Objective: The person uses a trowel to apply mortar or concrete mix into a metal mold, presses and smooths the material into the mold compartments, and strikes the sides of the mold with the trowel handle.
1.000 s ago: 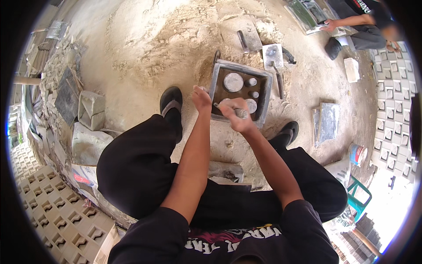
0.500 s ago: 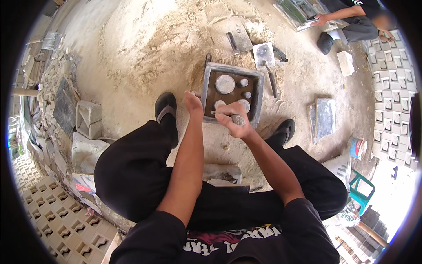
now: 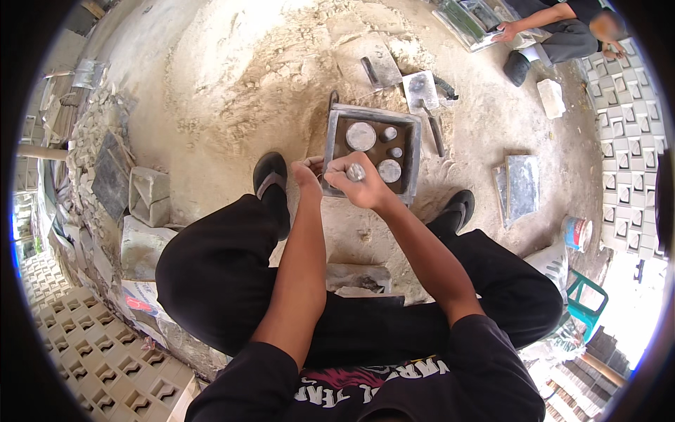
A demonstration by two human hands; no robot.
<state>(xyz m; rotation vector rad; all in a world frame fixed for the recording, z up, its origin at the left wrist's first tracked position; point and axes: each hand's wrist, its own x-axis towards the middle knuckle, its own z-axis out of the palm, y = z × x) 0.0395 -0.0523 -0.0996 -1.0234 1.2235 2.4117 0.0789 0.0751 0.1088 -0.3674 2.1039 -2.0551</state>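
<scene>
Grip of the right hand [image 3: 364, 188]: wrapped around a rounded grey handle [image 3: 356, 172], above the near-left corner of a square frame [image 3: 415, 148] on the ground [image 3: 471, 141]. Left hand [image 3: 307, 176]: near that corner, hold indeterminable. Pale discs [image 3: 361, 136] lie within.

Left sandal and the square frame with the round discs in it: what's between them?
Your left hand is between the left sandal and the square frame, above sandy ground, in the head view.
</scene>
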